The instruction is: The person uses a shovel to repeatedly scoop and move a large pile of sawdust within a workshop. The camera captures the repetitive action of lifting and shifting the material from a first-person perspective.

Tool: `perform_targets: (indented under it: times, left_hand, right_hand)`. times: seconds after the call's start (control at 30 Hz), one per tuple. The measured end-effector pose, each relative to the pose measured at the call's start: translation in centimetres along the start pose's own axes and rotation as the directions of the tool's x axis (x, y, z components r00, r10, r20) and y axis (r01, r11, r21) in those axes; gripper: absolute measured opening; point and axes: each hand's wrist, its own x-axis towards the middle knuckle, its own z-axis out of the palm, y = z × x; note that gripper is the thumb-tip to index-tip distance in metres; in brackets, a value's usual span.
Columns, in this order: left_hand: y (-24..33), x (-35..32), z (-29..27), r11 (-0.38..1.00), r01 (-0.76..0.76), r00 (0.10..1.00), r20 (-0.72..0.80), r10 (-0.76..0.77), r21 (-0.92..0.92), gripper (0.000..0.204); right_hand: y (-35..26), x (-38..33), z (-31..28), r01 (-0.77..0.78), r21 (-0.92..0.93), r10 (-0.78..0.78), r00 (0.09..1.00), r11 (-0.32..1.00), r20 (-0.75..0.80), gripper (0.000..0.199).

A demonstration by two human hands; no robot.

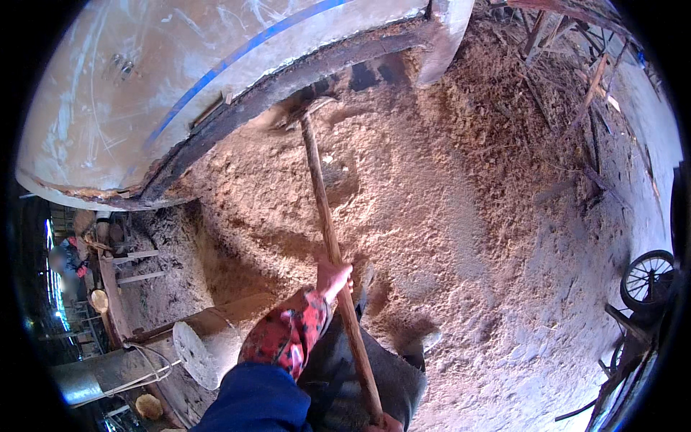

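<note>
Ground (pixel 504 302) lies heaped with sawdust (pixel 432 180) (pale, loose), a log (pixel 205 345) beside.

My left hand (pixel 332 277) and right hand (pixel 385 423) grip a long wooden handle (pixel 331 237), its head buried in sawdust (pixel 461 216).

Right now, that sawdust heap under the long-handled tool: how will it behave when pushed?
The sawdust probably gives way loosely: it lies in soft mounds and hollows. It looks light and fine, so it may spill back around the tool head. The wooden handle, gripped by the left hand, appears straight and stiff, so it should push without bending.
</note>
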Motion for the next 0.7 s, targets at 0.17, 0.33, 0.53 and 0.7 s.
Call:
perform_targets:
  times: [0.17, 0.33, 0.53, 0.7]
  left_hand:
    - [-3.7, -7.3, 0.2, 0.983, 0.182, 0.983, 0.02, -0.182, -0.007, 0.014]
    - [-8.8, -10.8, 0.3, 0.963, 0.217, 0.973, 0.111, -0.2, -0.163, 0.015]
    - [-9.7, -10.9, 0.2, 0.85, 0.375, 0.925, 0.207, -0.318, -0.37, 0.014]
    - [-5.5, -6.6, 3.8, 0.59, 0.529, 0.799, 0.592, -0.106, -0.609, 0.015]
  right_hand:
    - [8.2, -1.6, -3.5, 0.066, -0.279, -0.111, 0.983, 0.958, -0.149, 0.02]
    - [18.9, -4.4, -5.8, -0.035, -0.607, -0.156, 0.953, 0.794, -0.259, 0.021]
    - [26.2, -6.1, -6.0, -0.027, -0.889, -0.341, 0.918, 0.457, -0.203, 0.023]
    - [16.6, 0.0, -10.1, 0.025, -0.944, -0.577, 0.797, 0.328, -0.179, 0.017]
